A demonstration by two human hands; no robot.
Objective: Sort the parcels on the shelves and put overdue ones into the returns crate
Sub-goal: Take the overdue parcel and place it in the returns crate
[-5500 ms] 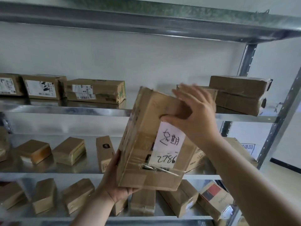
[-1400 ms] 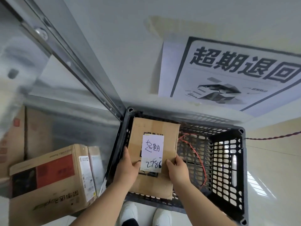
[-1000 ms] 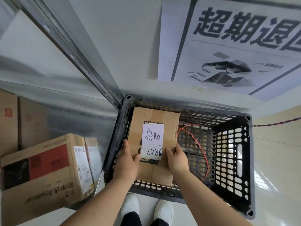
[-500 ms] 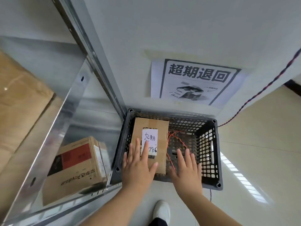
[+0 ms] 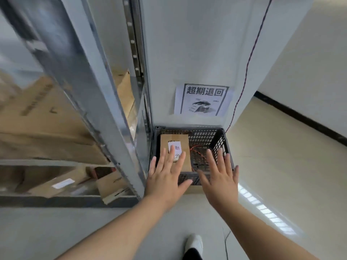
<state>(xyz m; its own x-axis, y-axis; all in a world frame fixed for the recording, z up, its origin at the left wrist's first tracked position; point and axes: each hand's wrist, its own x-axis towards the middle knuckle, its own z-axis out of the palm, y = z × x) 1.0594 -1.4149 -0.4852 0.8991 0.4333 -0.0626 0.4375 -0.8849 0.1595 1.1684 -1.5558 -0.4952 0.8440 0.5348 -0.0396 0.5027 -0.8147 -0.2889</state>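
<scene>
A brown cardboard parcel (image 5: pixel 175 139) with a white handwritten label lies flat in the left half of the black plastic returns crate (image 5: pixel 221 141) on the floor. My left hand (image 5: pixel 166 175) hovers above the crate's near left corner, fingers spread, holding nothing and hiding part of the label. My right hand (image 5: pixel 219 175) hangs over the crate's near right side, fingers straight and spread, also empty. Both hands are well above the parcel and apart from it.
A metal shelf unit (image 5: pixel 105 102) stands to the left, with cardboard boxes (image 5: pixel 45 117) on its levels. A printed paper sign (image 5: pixel 203 100) hangs on the wall above the crate. A red cord (image 5: pixel 249 59) runs down the wall into the crate. Pale floor stretches to the right.
I let go of the parcel in the crate. Since then my view and both open hands have risen further away from it, and more of the shelf shows.
</scene>
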